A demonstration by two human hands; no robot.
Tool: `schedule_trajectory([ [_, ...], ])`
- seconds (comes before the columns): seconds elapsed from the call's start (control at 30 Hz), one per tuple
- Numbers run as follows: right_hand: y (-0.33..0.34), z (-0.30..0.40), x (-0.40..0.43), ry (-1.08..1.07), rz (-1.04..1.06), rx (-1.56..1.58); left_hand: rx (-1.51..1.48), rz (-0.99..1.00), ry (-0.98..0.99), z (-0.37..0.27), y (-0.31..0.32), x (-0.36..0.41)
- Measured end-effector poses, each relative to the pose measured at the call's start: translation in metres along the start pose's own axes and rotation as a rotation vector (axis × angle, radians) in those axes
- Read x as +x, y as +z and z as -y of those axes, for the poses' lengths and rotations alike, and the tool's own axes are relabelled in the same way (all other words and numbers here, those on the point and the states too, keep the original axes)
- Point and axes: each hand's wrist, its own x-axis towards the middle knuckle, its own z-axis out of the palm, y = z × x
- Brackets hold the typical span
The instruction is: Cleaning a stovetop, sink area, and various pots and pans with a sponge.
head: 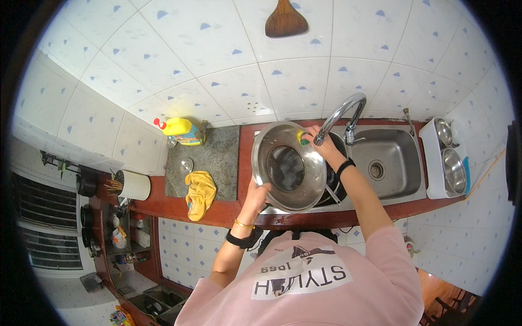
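A wide stainless steel basin (318, 179) is tilted up above the left sink bowl, its inside facing me. My left hand (257, 197) grips the basin's rim at the lower left. In my right hand (319, 140) is a yellow and green sponge (302, 137), pressed against the inner wall near the upper right rim. Behind the basin, a dark pan (337, 185) shows partly in the left sink bowl; the basin hides the rest. The chrome gooseneck faucet (359, 102) arches over my right hand.
The right sink bowl (401, 163) has a drain strainer. A white rack (433, 163) with metal bowls stands farther right. Leftward, a yellow cloth (200, 193), a glass lid (186, 165) and a yellow detergent bottle (179, 127) rest on a grey stone slab (224, 163). A wooden spatula (286, 20) hangs above.
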Motion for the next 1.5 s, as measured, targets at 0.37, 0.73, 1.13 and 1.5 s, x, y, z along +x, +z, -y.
schedule_trajectory([
  [0.37, 0.039, 0.096, -0.087, 0.698, 0.126, -0.044, -0.098, -0.082, 0.129, 0.055, 0.003, 0.024],
  [0.73, 0.019, 0.135, -0.095, 0.595, 0.223, 0.669, -0.153, -0.093, 0.163, 0.060, 0.003, 0.032],
  [1.13, -0.018, 0.025, -0.037, 0.014, 0.065, -0.072, -0.202, 0.022, -0.112, 0.016, -0.020, -0.024],
  [1.5, -0.011, 0.042, 0.028, -0.277, -0.031, 0.038, -0.307, 0.046, -0.296, 0.008, -0.031, -0.036],
])
